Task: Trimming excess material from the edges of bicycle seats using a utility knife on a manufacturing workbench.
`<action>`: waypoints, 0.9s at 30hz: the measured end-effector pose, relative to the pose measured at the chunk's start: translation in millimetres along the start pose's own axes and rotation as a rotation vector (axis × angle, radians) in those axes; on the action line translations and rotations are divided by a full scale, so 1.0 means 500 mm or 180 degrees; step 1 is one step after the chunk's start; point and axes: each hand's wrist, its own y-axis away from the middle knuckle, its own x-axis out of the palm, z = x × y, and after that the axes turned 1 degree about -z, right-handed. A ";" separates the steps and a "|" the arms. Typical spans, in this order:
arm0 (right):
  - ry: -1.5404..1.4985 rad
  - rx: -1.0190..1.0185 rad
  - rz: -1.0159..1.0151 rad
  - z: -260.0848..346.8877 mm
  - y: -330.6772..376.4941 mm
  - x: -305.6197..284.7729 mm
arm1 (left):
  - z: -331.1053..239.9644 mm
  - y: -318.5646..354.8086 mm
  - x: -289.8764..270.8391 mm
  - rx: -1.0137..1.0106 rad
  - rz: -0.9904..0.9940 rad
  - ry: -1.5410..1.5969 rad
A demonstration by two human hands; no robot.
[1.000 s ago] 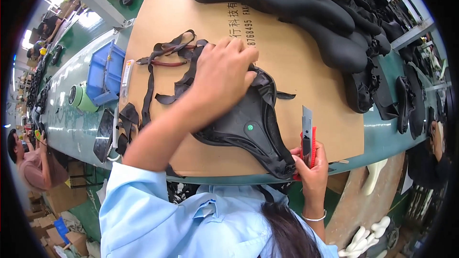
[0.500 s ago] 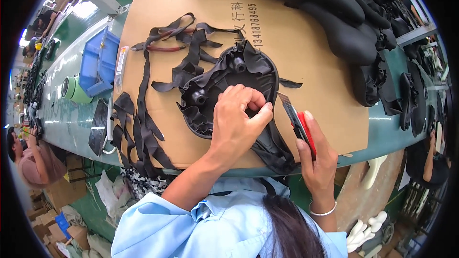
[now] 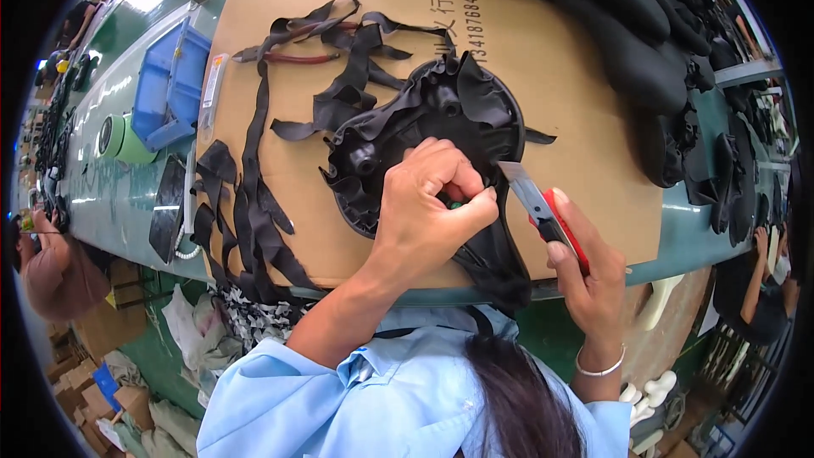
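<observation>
A black bicycle saddle [image 3: 513, 131] lies upside down, its thin cover material ruffled round the rim and its hollow underside showing. Over its middle, my left hand [image 3: 428, 199] is closed in a pinch on the edge of the cover. A small green spot shows beside those fingers; what it is I cannot make out. My right hand [image 3: 593, 276] grips a red and black utility knife [image 3: 555, 229]. Its blade is out, and the tip is at the saddle's right edge, close to my left fingertips.
Cut black strips [image 3: 259, 195] and red-handled pliers [image 3: 297, 58] lie left on the cardboard sheet [image 3: 585, 153]. Beyond are a blue bin [image 3: 161, 93] and a green round container [image 3: 123, 137]. Black saddles [image 3: 627, 42] are piled at the far right. Other people sit at both sides.
My left hand has shifted slightly right, still pinching the cover. The knife and my right hand have moved right and a little down. The saddle has moved slightly up and right in view.
</observation>
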 end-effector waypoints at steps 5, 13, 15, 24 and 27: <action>0.0179 -0.0329 0.0447 0.000 -0.019 -0.003 | 0.003 0.009 -0.008 -0.0070 0.0046 0.0121; 0.0631 0.0888 0.1048 0.063 0.086 -0.050 | 0.003 -0.013 -0.009 -0.0066 0.0564 0.1251; 0.0573 0.1463 0.0999 0.081 0.129 -0.031 | -0.002 -0.010 -0.009 -0.0471 0.0470 0.1872; 0.1159 0.0078 -0.0175 -0.008 0.261 0.075 | 0.010 -0.019 -0.020 -0.0140 0.1072 0.3863; -0.0377 0.0873 -0.1660 -0.019 0.255 0.075 | -0.045 0.016 -0.070 0.1638 0.3082 0.0301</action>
